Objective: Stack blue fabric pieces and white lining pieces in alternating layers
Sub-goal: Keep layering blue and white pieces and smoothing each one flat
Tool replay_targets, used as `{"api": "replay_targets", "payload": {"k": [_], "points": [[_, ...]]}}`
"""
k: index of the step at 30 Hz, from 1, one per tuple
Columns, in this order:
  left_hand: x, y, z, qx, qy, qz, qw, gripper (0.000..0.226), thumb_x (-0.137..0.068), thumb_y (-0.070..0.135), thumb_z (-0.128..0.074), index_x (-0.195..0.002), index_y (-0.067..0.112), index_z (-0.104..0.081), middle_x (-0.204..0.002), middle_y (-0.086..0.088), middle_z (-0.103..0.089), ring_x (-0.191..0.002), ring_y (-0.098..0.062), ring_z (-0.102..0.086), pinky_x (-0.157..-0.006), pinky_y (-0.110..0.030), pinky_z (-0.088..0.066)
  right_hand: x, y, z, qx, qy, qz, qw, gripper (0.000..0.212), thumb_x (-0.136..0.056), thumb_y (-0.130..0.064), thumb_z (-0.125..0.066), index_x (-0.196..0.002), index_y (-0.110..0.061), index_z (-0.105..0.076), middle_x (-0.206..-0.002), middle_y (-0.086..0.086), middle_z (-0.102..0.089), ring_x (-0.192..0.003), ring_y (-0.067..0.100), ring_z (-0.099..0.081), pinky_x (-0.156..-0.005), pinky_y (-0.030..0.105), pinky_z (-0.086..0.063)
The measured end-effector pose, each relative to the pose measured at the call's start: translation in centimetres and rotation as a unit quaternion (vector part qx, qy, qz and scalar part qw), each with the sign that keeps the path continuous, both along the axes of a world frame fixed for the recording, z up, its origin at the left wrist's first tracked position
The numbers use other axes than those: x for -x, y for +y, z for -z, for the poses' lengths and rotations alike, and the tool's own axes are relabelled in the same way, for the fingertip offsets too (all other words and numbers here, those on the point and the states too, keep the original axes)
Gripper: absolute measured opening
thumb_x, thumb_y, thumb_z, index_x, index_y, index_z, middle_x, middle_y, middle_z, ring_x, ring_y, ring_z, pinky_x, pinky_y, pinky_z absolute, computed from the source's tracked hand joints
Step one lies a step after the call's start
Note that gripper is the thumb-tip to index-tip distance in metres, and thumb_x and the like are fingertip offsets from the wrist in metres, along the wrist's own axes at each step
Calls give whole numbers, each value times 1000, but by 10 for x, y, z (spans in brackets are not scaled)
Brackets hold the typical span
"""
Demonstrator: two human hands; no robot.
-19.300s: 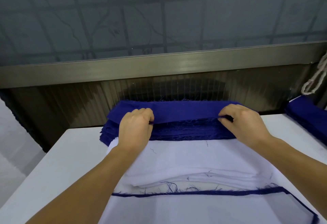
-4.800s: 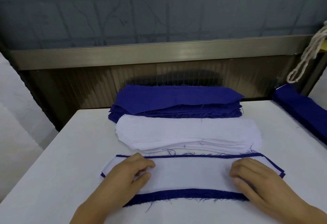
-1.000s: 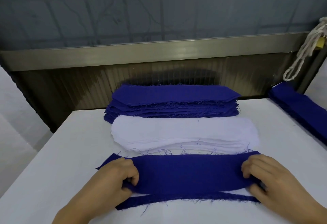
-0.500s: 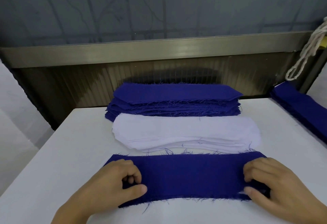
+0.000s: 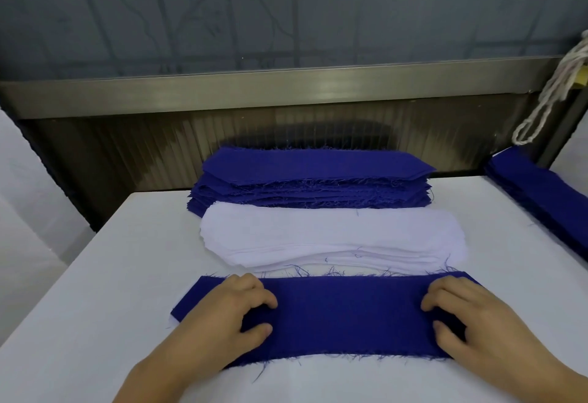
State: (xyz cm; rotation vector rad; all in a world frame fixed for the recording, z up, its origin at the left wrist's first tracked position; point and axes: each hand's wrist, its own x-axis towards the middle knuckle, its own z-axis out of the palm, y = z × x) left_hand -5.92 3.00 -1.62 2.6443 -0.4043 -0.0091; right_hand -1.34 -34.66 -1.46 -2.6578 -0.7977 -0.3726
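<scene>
A long blue fabric piece [image 5: 346,316] lies flat on top of the near stack at the front of the white table [image 5: 105,275]; a sliver of white lining [image 5: 174,320] peeks out at its left end. My left hand [image 5: 229,316] presses down on its left part and my right hand [image 5: 467,316] on its right part, fingers lightly bent. Behind it lies a pile of white lining pieces [image 5: 331,237]. Farther back stands a pile of blue fabric pieces [image 5: 311,179].
Another stack of blue fabric [image 5: 547,199] runs along the table's right edge. A dark ribbed panel with a metal rail [image 5: 286,90] stands right behind the table. A white cord [image 5: 550,90] hangs at the upper right.
The blue piece has been lowered and spread flat over the white lining on the near stack. Both hands have gone from pinching its ends to pressing on it.
</scene>
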Motion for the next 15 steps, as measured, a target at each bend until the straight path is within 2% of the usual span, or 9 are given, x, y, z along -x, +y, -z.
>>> {"api": "replay_targets", "payload": {"k": [5,8,10,12,14,15], "points": [[1,11,-4,9,22,-41,999,20,-83,34,-62,-98,46,-56,-102,32,-47,-102,6,-44,-84,-10,-38,-4,-5,-2,-10,14,33,999,26,-62,-7,-71,-76,-27,-63,-84,-18,-58,-78,2,-48,-72,16,-40],[1,18,-6,-10,12,-103,995,16,-83,28,-60,-84,42,-54,-90,22,-53,-91,3,-48,-76,-14,-42,-7,-7,-3,-3,44,48,998,34,-61,-2,-76,-72,-30,-58,-77,-22,-53,-75,1,-47,-68,16,-41],[0,18,-9,-60,-7,-154,986,15,-86,31,-56,-75,38,-49,-81,18,-53,-79,1,-49,-67,-14,-42,-13,-8,-8,30,72,48,996,30,-70,-13,-71,-70,-35,-52,-74,-21,-51,-72,0,-47,-63,16,-41],[-3,14,-14,-91,-30,-194,976,18,-87,34,-55,-70,35,-49,-74,16,-53,-70,0,-50,-59,-14,-40,-23,-5,-18,87,84,57,991,16,-80,-28,-60,-71,-35,-48,-76,-18,-51,-70,1,-49,-62,16,-41],[-11,7,-22,-84,-86,-213,970,19,-86,32,-58,-69,35,-51,-71,18,-52,-68,0,-50,-55,-13,-38,-34,5,-27,70,78,62,993,17,-83,-29,-59,-71,-35,-50,-75,-19,-52,-66,0,-51,-61,16,-43],[-15,2,-25,-62,-126,-205,969,16,-85,30,-60,-73,37,-54,-75,20,-53,-71,0,-50,-57,-12,-37,-41,12,-31,28,61,60,996,19,-83,-25,-62,-71,-36,-52,-75,-19,-53,-67,0,-52,-61,18,-44]]}}
